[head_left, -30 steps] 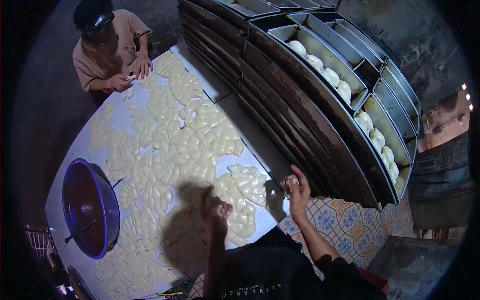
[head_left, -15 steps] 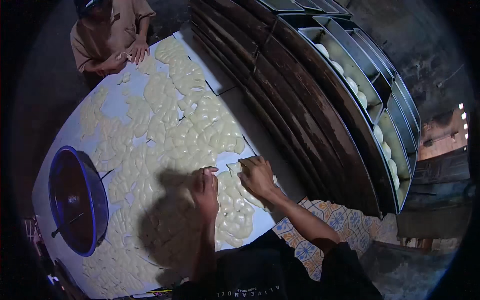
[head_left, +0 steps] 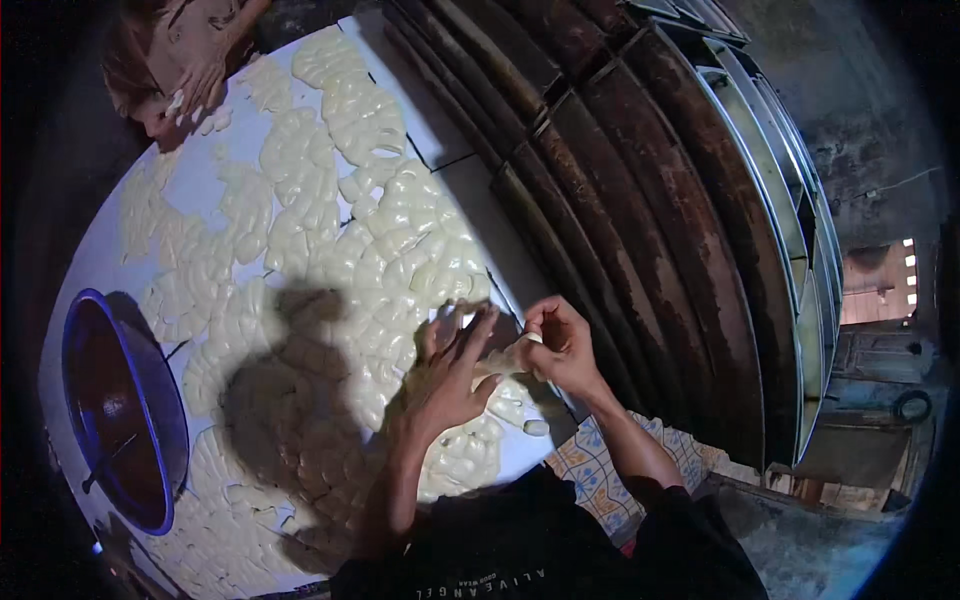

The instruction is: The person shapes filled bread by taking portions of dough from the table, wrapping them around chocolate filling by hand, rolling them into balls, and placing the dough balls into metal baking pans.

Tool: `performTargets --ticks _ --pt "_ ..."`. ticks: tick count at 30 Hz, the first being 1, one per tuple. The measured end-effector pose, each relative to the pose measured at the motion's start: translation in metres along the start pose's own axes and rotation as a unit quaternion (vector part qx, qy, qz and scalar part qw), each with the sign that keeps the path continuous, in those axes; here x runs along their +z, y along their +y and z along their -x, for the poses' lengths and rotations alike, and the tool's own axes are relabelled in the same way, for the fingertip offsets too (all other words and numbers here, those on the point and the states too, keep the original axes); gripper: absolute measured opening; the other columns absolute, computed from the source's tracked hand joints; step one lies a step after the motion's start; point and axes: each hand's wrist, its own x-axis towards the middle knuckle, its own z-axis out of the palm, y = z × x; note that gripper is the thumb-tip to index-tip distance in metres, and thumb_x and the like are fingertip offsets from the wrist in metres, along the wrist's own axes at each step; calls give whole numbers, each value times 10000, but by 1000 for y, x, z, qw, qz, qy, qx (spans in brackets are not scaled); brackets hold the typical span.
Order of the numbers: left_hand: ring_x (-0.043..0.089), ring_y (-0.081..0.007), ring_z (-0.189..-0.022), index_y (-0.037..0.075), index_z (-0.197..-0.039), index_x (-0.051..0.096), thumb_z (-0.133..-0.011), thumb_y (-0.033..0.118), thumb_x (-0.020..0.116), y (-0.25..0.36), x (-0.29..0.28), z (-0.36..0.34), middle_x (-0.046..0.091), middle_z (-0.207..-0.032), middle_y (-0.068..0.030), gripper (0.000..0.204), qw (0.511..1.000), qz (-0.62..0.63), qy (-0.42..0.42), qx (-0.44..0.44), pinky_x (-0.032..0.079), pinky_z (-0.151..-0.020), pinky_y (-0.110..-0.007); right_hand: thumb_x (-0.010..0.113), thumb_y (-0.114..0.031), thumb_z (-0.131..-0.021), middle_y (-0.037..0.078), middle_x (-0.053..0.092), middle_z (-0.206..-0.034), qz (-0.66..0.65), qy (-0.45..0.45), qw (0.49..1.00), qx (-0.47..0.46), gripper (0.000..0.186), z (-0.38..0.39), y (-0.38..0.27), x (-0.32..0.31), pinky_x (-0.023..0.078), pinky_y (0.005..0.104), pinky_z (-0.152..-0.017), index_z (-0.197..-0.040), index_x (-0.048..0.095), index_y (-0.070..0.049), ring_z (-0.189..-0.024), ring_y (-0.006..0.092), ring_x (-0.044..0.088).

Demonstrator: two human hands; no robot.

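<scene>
Left hand: the left hand [head_left: 447,372] lies fingers spread over the dough pieces [head_left: 330,250], its tips at the dough lump.
Right hand: the right hand [head_left: 562,343] is closed on a pale dough lump [head_left: 503,362] just above the table's near edge.
Bowl: a blue bowl [head_left: 120,408], far to the left of both hands, looks dark inside; what it holds cannot be told.
Table: the white table [head_left: 200,185] is crowded with dough, with bare patches beyond the hands.
Rack: rusty tray racks [head_left: 640,200] stand close to the right of the hands.
Other person: another person's hands [head_left: 195,75] work at the far edge.

No packages, labels, signs or screens in view
</scene>
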Motion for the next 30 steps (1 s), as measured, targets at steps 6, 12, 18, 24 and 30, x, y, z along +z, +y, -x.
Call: performTargets --ticks 6,12,18,24,30 --pt "627 -320 -827 2 -967 639 -810 212 693 -22 -9 -24 638 -860 -185 268 974 185 -126 -27 415 -830 -427 583 69 -746 -12 486 -879 -44 -1 998 51 293 -6 -17 1 431 206 -782 -1033 580 11 -870 59 506" --pt "576 -354 -702 -29 -901 578 -899 146 582 -11 -9 -32 598 -769 -207 176 962 271 10 -16 443 -650 -384 728 -214 -795 231 621 -1057 313 -152 928 -131 445 2 -15 3 496 417 -814 -1126 596 53 -903 346 616" --pt "418 -87 -608 -7 -862 552 -961 184 531 -29 -10 -22 452 -629 -37 216 944 316 11 -95 365 -555 -281 640 -28 -809 160 611 -712 311 -81 943 -88 147 -8 -53 -4 462 334 -561 -940 681 24 -596 238 596" --pt "399 -47 -622 -1 -812 554 -972 232 529 -44 -12 -14 452 -656 34 284 931 361 -7 -44 338 -539 -245 626 13 -781 25 658 -734 97 39 994 -9 193 -15 -90 0 435 217 -568 -956 707 28 -640 56 547" --pt "399 -48 -595 47 -699 476 -978 277 510 -26 -36 -16 417 -627 34 364 921 376 82 -59 331 -546 -228 649 21 -773 29 646 -729 8 96 991 -90 174 -22 -134 -1 379 194 -519 -936 706 43 -582 44 509"
